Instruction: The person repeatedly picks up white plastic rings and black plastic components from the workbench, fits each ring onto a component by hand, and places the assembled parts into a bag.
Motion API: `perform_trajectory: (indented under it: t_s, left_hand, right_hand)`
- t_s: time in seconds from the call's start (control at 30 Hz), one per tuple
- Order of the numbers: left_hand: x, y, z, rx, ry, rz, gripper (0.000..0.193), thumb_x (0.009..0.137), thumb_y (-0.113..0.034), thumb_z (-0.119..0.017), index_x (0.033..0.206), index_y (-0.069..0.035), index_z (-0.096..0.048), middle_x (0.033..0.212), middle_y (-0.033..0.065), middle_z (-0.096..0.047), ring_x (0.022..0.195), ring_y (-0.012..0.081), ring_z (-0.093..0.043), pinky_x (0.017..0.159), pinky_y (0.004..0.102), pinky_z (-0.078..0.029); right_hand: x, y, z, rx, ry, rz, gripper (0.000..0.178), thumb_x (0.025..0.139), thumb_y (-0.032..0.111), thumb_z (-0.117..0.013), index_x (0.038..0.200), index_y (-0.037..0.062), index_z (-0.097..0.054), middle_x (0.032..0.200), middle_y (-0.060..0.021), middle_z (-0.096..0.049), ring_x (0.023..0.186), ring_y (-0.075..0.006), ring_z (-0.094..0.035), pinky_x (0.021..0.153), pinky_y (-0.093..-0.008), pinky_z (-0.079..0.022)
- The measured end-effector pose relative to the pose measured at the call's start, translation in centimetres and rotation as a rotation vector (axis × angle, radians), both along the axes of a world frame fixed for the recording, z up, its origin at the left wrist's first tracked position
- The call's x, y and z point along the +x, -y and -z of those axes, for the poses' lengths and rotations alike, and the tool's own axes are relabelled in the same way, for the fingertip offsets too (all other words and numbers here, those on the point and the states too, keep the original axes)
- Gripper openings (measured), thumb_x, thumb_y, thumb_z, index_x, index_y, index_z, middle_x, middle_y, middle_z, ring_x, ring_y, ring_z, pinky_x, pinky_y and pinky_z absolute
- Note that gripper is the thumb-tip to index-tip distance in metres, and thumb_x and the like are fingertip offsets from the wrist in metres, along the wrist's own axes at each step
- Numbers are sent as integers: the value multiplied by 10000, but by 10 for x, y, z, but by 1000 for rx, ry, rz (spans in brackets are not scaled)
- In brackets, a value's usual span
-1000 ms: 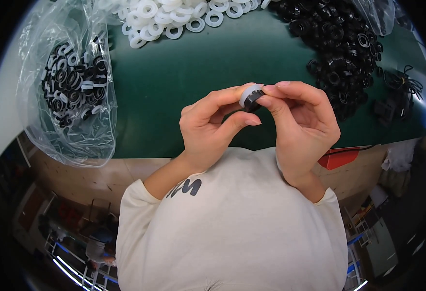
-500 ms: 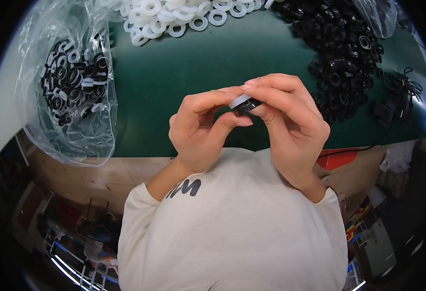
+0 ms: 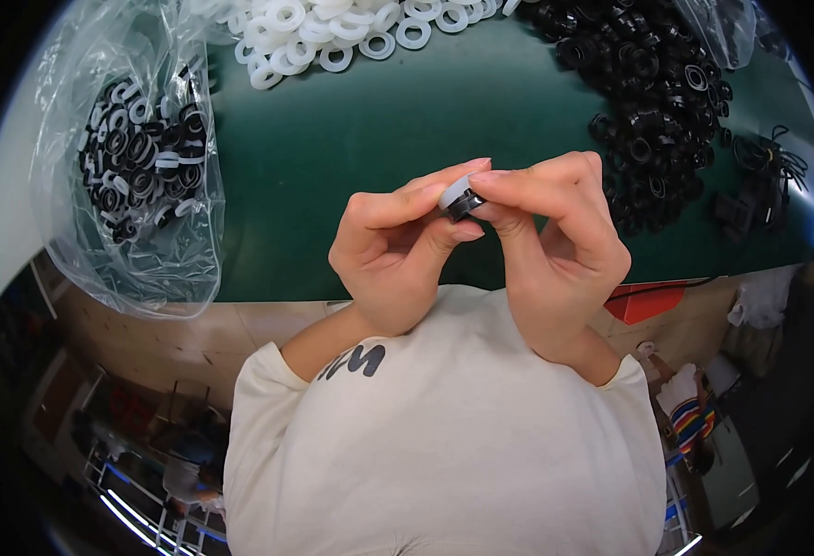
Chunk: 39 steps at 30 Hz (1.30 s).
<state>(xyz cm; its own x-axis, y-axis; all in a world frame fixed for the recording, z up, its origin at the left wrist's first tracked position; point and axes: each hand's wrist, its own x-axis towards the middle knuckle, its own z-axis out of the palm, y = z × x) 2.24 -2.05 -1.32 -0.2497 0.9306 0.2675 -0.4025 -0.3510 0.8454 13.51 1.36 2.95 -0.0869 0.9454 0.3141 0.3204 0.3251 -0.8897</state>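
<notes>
— Where does everything sit on the green-topped table point(image 3: 351, 139)?

— At ten o'clock lies a clear plastic bag point(image 3: 129, 167) with assembled black-and-white rings inside it. At twelve o'clock, on the far edge, a heap of loose white plastic rings point(image 3: 333, 28). At two o'clock, a heap of loose black rubber rings point(image 3: 653, 83), with a second clear bag point(image 3: 718, 28) behind it.

— And further right?

— At three o'clock, beyond the black heap, a tangle of black cords point(image 3: 759, 181).

— The hands?

— In the middle, above the table's near edge: the left hand point(image 3: 393, 250) and the right hand point(image 3: 555, 246) side by side, fingertips meeting on one small white-and-black ring point(image 3: 460, 196) between them.
</notes>
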Motion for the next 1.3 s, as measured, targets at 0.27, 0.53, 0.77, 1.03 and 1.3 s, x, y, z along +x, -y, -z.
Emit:
perform_trajectory:
  t_s: [0.27, 0.53, 0.77, 1.03, 1.3]
  left_hand:
    - [-3, 3, -9, -243, 28, 59, 232, 844, 73, -563, 1031, 38, -429, 1005, 181, -604, 893, 169, -619, 772, 261, -538]
    - [-8, 3, -14, -195, -94, 88, 210, 889, -23, -535, 1047, 41, -413, 987, 175, -610, 858, 155, -620, 756, 257, -539]
    - [-10, -8, -7, 44, -325, -1, 292, 846, -16, -594, 1080, 26, -424, 1050, 230, -585, 846, 216, -630, 732, 273, -544]
    - [-16, -11, -14, 91, -593, -246, 306, 710, 101, -685, 985, -4, -600, 963, 144, -549, 759, 200, -607, 600, 244, -543]
    - [-23, -14, -11, 227, -729, -271, 305, 697, 158, -644, 964, 10, -653, 966, 144, -549, 781, 213, -595, 601, 253, -529]
  right_hand:
    - [-11, 3, 4, -164, -206, 34, 224, 695, -81, -630, 887, 25, -676, 863, -60, -570, 775, -190, -491, 637, -261, -432]
    - [-1, 1, 3, -3, -54, -86, 188, 679, -51, -648, 850, 28, -660, 801, -57, -585, 775, -211, -499, 636, -281, -432]
    - [4, -4, 3, 107, -61, -139, 243, 652, -70, -662, 872, 33, -666, 791, -59, -588, 740, -218, -507, 626, -273, -428]
    - [2, -2, -4, -484, -682, -214, 212, 773, -101, -608, 983, -78, -622, 970, -138, -597, 855, -152, -579, 736, -230, -491]
    - [4, -6, -2, -409, -497, -216, 170, 796, -87, -599, 940, -32, -670, 896, -93, -633, 797, -127, -593, 703, -205, -488]
